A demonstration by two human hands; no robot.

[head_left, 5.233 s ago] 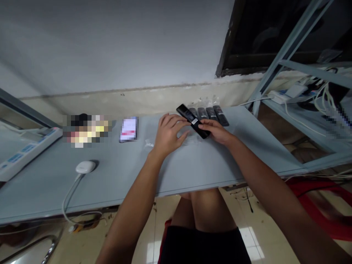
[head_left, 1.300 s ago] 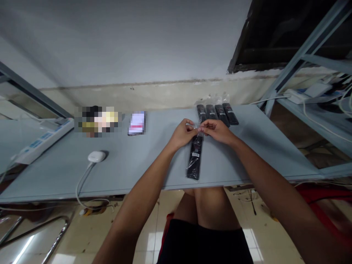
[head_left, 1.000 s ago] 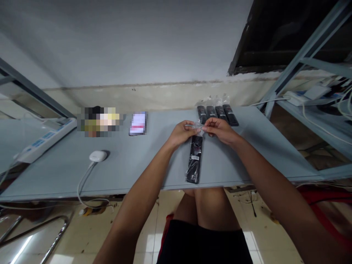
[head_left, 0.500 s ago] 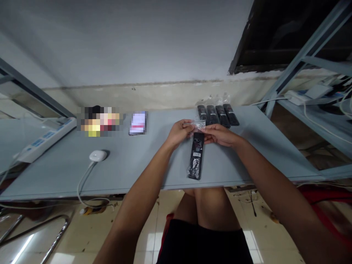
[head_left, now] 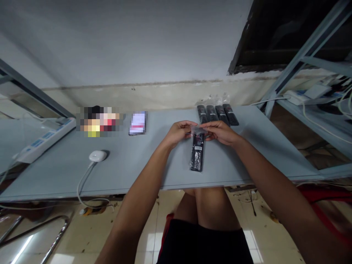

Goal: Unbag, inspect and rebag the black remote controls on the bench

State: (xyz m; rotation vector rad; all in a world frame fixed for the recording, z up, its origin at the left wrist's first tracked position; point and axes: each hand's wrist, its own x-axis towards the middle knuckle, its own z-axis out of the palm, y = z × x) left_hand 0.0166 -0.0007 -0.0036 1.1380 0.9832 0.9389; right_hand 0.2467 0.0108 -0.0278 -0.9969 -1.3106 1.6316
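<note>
There's the black remote (head_left: 197, 156), sealed up inside a clear plastic bag (head_left: 198, 129), lying lengthwise on the grey table (head_left: 137, 168) with its near end just short of the front edge. Both hands are up at the far end of it. The left hand (head_left: 180, 132) has its fingertips pinched on the bag's loose top, and the right hand (head_left: 220, 132) is pinched on that same strip of plastic from the other side. The two hands sit close together, fingertips almost meeting over the crinkled film, and both are clamped on the bag rather than on the remote itself. Just beyond the knuckles, at the back of the table, four more bagged remotes (head_left: 217, 113) lie side by side in a neat row, touching or nearly so. Off to the left, well apart from the hands, a white puck-shaped device (head_left: 97, 156) rests on the tabletop, its white cable (head_left: 82, 183) trailing over the front edge. Further left, a long white power strip (head_left: 44, 137) lies at an angle. On the right stands a metal shelf rack (head_left: 308, 55), with cables piled on its shelf. Below the table edge, the person's knees (head_left: 203, 209) show above a tiled floor.
</note>
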